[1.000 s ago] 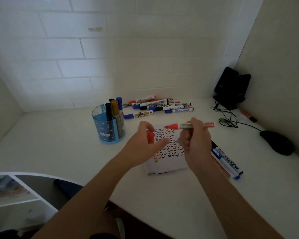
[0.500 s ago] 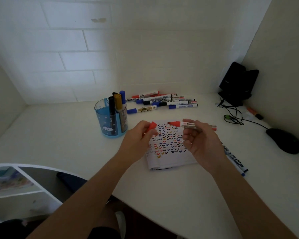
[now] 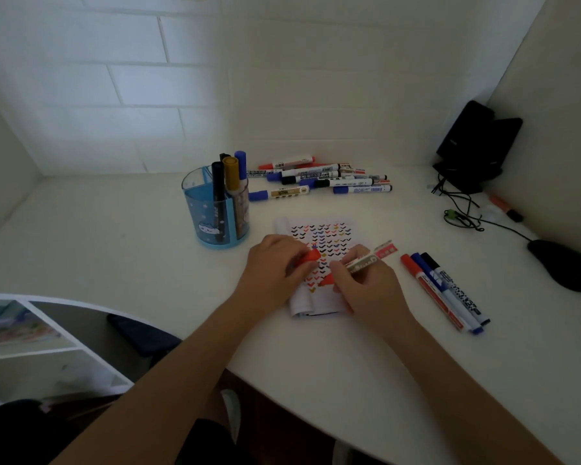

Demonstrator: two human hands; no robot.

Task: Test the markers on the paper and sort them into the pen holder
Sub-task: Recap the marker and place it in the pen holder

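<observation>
My right hand (image 3: 366,290) grips an uncapped red marker (image 3: 359,265), its tip down on the paper (image 3: 322,236), a white sheet covered in small coloured tick marks. My left hand (image 3: 272,273) rests on the paper's left side and pinches the red cap (image 3: 311,256). The blue pen holder (image 3: 212,209) stands behind and to the left, with a black, a gold-capped and a blue marker upright in it. A pile of markers (image 3: 322,177) lies by the back wall. Three more markers (image 3: 443,290), red, blue and black, lie right of the paper.
A black mouse (image 3: 560,263) and its cable (image 3: 463,219) lie at the far right, below a black device (image 3: 477,142) in the corner. An orange marker (image 3: 505,208) lies by the right wall. A white shelf unit (image 3: 31,333) sits lower left, beyond the table edge.
My right hand has turned the red marker from level above the sheet to tip-down on the paper. My left hand has lowered onto the paper with the cap. The camera has tilted downward.
</observation>
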